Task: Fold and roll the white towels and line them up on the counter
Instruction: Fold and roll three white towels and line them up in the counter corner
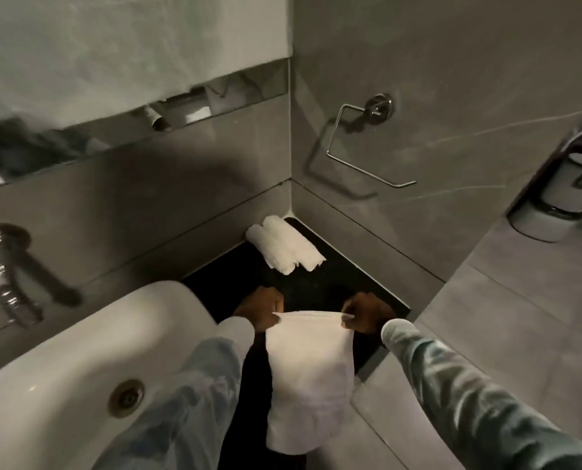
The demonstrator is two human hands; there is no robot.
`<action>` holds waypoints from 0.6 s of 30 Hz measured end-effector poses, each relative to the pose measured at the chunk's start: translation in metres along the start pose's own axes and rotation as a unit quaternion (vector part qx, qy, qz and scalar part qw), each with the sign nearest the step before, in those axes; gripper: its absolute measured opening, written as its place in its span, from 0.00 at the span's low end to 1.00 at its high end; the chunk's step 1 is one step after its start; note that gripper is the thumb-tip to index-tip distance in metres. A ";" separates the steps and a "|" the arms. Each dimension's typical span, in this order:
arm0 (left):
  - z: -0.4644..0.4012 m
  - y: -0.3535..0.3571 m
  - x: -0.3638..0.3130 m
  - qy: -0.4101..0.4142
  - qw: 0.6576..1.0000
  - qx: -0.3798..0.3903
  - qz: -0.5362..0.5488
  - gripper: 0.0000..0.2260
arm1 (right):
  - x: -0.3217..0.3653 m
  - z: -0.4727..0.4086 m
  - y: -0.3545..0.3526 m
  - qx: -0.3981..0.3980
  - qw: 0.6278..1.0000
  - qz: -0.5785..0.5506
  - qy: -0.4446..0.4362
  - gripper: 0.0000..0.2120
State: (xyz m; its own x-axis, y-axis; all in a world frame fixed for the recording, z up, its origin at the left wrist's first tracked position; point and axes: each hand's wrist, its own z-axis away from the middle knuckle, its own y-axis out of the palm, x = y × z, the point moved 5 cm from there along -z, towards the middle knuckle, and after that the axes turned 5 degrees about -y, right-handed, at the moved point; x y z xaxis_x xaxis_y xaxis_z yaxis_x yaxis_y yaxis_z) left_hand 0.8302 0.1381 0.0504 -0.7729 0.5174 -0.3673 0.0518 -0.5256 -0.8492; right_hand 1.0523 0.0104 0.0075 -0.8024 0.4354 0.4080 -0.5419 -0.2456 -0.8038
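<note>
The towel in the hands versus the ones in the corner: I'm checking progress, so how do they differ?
The held towel is spread flat; the corner towels are rolled into tubes. The held towel hangs off the black counter edge toward the person, pinched at its top corners by the left hand and right hand; the corner towels lie untouched, side by side against the wall. All are white.

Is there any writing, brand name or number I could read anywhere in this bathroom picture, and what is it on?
No text here can be read.
Wall dispenser: a small dark mark on its front, too small and blurred to tell whether it is writing.
Held towel, rolled towels, sink, tap and towel ring: no lettering visible.
</note>
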 end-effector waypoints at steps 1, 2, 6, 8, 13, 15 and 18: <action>-0.019 0.007 0.005 -0.007 1.000 -0.002 0.008 0.05 | -0.010 -0.017 0.005 -0.011 1.000 -0.007 0.013 0.13; -0.034 0.014 0.012 -0.010 1.000 -0.007 0.018 0.07 | -0.018 -0.030 0.010 -0.025 0.999 -0.017 0.020 0.15; -0.099 0.044 0.043 0.012 0.999 -0.005 0.039 0.05 | -0.043 -0.077 0.031 -0.049 0.997 -0.028 0.055 0.16; -0.114 0.052 0.047 0.028 1.000 0.001 0.012 0.04 | -0.040 -0.086 0.031 -0.084 0.996 0.003 0.043 0.12; -0.127 0.055 0.046 0.107 0.994 0.018 -0.032 0.10 | -0.033 -0.094 0.038 -0.125 0.977 0.140 -0.101 0.10; -0.126 0.051 0.044 0.157 0.985 0.040 -0.062 0.11 | -0.039 -0.088 0.045 -0.105 0.971 0.164 -0.135 0.10; -0.118 0.044 0.039 0.214 0.971 0.059 -0.090 0.12 | -0.046 -0.072 0.048 -0.075 0.970 0.181 -0.141 0.15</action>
State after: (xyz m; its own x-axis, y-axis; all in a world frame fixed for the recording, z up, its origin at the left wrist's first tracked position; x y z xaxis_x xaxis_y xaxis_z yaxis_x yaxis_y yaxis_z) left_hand 0.8769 0.2150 -0.0467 -0.4281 0.8280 -0.3620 -0.1524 -0.4610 -0.8742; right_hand 1.0809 0.0412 -0.0808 -0.9813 0.0851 0.1726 -0.1865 -0.1993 -0.9620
